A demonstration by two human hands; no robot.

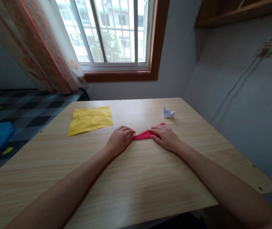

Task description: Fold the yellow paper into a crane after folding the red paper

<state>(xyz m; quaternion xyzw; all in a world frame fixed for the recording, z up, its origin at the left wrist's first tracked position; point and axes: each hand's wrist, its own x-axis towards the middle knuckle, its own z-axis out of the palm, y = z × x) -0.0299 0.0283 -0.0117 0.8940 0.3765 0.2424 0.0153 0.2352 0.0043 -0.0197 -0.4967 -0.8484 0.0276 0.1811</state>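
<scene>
Paper (143, 135), red and folded, lies on the tabletop (138, 178) in the head view. Set apart, the left hand (119, 140) touches its left tip, the right hand (166, 136) rests over its right part; whether either grips, I cannot tell.

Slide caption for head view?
Right hand on folded red paper, left hand at its tip, yellow sheet and folded white paper beyond.

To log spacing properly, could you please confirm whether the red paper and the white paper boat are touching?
Apart: the head view shows bare tabletop between the red paper and the white paper boat.
</scene>
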